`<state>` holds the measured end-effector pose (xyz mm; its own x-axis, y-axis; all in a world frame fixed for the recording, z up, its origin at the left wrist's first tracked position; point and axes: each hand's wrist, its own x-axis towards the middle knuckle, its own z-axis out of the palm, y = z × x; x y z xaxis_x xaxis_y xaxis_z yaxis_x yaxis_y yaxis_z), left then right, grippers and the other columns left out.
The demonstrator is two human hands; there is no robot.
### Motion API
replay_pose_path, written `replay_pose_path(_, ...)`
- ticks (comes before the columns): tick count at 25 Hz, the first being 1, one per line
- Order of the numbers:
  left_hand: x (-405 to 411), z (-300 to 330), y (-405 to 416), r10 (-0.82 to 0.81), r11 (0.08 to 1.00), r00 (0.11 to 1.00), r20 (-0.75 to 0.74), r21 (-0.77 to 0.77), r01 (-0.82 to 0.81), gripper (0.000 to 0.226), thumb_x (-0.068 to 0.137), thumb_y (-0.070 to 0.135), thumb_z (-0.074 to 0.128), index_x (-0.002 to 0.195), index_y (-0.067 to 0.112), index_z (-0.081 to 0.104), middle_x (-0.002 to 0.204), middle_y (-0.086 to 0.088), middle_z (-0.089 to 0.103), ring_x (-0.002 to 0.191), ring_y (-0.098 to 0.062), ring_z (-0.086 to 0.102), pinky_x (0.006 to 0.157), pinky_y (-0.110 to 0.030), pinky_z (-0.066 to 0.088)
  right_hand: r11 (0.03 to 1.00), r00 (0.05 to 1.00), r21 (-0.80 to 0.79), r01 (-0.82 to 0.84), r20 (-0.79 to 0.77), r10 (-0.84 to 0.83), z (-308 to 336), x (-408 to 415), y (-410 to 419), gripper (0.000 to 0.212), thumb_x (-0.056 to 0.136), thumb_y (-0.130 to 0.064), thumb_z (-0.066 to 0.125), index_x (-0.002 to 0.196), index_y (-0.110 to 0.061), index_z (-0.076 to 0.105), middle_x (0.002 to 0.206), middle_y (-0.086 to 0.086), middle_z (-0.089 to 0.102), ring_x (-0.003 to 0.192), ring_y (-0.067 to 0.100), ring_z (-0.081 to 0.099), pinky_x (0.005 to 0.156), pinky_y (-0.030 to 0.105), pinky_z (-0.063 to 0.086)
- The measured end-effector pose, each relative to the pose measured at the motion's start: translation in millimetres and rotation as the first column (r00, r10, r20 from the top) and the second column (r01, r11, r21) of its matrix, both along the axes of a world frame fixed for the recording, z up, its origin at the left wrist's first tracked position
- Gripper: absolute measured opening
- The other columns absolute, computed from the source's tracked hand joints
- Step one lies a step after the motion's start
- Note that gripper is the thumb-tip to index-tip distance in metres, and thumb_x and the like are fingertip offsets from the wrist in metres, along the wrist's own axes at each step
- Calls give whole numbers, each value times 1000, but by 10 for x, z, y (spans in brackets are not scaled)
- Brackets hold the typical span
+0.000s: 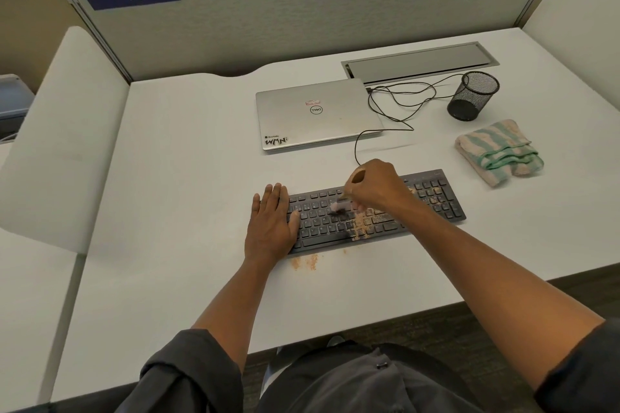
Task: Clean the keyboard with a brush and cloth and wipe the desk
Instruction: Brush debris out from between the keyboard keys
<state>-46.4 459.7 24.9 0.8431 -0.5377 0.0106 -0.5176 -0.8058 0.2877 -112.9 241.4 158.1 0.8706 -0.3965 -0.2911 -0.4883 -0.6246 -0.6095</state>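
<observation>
Laptop [317, 114] reads Dell, WMN

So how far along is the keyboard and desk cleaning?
Early. The right hand works a brush over the keyboard; the left hand steadies it. Crumbs cover the middle and right keys, some on the desk. The cloth lies folded.

Both bare forearms reach forward from rolled grey sleeves. The left hand [270, 228] lies flat, palm down, fingers together and extended. The right hand [375, 186] is curled into a loose fist, knuckles up, wrist raised above the counter [188, 198].
</observation>
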Motion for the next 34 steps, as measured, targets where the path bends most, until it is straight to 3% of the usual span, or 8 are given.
replay_pose_path(2,-5,-6,-8,1,1000,1000,0,2,-1,80,95,51,9,160,7,23,167,-11,22,156,-25,11,127,-40,-2,995,1000,102,-19,0,19,7,-38,13,9,87,-15,71,85,-7,74,66,5,72,52,10,68,54,20,55)
replay_pose_path(4,-3,-1,-2,3,1000,1000,0,-2,-3,80,95,51,9,160,7,22,167,-11,21,156,-24,10,127,-40,-2,998,998,38,-55,-9,55,-33,-92,-10,9,87,-16,72,84,-7,74,66,0,69,45,-1,61,45,10,44)
replay_pose_path(9,0,-7,11,4,1000,1000,-1,-10,-4,81,94,52,9,160,7,23,167,-10,21,156,-24,11,127,-40,-2,995,999,-100,26,27,-23,-31,-155,-204,12,82,-17,74,78,-6,75,67,-2,70,50,-4,58,45,11,39)
replay_pose_path(13,3,-32,18,2,1000,1000,-10,3,-2,82,93,52,8,160,7,22,168,-9,20,156,-23,8,127,-40,-2,1000,999,-17,-25,33,26,-57,-187,-84,11,85,-17,71,81,-9,75,70,1,70,56,7,64,47,13,44)
replay_pose_path(18,10,-26,11,2,1000,1000,-7,5,-2,82,93,52,6,160,7,19,168,-9,19,156,-23,8,127,-39,-3,974,998,-220,-57,13,62,-155,-290,-219,19,82,-22,68,74,-6,73,67,4,69,63,17,65,52,23,45)
replay_pose_path(24,17,-29,7,1,1000,1000,2,3,-1,81,94,53,9,159,6,24,166,-10,23,156,-25,12,127,-42,1,996,993,-33,-87,76,89,-152,-341,2,9,82,-19,76,77,-11,76,64,-10,67,52,-3,57,48,11,42)
replay_pose_path(29,27,-30,-2,9,1000,1000,-2,4,-9,82,94,53,8,159,6,24,166,-10,23,156,-24,12,127,-42,1,983,995,-183,16,98,2,-242,-444,-170,10,83,-21,74,77,-13,75,72,-1,72,66,13,66,58,27,52)
replay_pose_path(34,31,-36,6,5,1000,1000,-10,12,-5,82,93,53,7,160,7,22,167,-9,21,156,-24,10,127,-42,0,998,977,51,40,207,-49,-217,-548,23,6,83,-24,76,77,-22,76,58,-22,62,50,-5,56,48,10,38)
